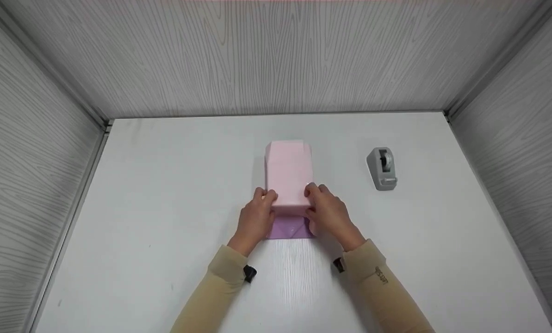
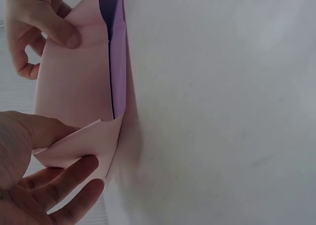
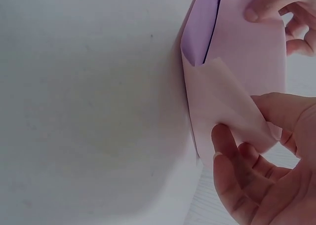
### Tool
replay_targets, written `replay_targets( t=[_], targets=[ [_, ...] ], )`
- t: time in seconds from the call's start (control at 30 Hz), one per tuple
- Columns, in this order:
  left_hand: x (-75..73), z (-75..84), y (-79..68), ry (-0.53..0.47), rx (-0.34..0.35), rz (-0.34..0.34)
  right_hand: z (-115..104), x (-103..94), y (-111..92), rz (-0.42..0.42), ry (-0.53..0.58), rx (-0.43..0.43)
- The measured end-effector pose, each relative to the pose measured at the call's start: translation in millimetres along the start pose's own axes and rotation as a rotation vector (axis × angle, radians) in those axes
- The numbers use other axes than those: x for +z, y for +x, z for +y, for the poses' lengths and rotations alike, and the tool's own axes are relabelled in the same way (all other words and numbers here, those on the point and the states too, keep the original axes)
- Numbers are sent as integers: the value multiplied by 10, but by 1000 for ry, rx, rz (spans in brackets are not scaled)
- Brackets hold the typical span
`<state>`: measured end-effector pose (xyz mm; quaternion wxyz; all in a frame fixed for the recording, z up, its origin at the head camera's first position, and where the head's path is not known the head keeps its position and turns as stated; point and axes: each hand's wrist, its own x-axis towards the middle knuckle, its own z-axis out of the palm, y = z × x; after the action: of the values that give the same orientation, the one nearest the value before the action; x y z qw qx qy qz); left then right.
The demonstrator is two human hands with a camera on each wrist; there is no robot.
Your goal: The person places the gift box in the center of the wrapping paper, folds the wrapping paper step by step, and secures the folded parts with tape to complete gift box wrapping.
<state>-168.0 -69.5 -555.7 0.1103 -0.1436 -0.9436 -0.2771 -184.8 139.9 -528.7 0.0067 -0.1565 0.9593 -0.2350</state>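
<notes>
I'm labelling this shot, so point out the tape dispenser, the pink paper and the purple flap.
Tape dispenser (image 1: 382, 175), head view: front of its gray body.
Pink paper (image 1: 288, 172), head view: middle of its top.
Purple flap (image 1: 290, 227), head view: between its slanting creases.

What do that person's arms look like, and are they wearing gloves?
The left sleeve and right sleeve are tan; the right has small dark writing. Small black gadgets show at both wrists. The left grip and right grip have no gloves.
</notes>
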Motion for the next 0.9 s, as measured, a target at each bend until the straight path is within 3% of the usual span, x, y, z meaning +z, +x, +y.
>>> replay_targets(
  t=[0.3,0.73,0.9],
  targets=[
    [74,52,17,56,-15,12,1,46,24,7,-21,6],
    [192,43,-11,-3,-45,82,7,52,37,-3,0,16],
    [125,80,-8,-27,-81,24,19,50,36,4,9,11]
  ],
)
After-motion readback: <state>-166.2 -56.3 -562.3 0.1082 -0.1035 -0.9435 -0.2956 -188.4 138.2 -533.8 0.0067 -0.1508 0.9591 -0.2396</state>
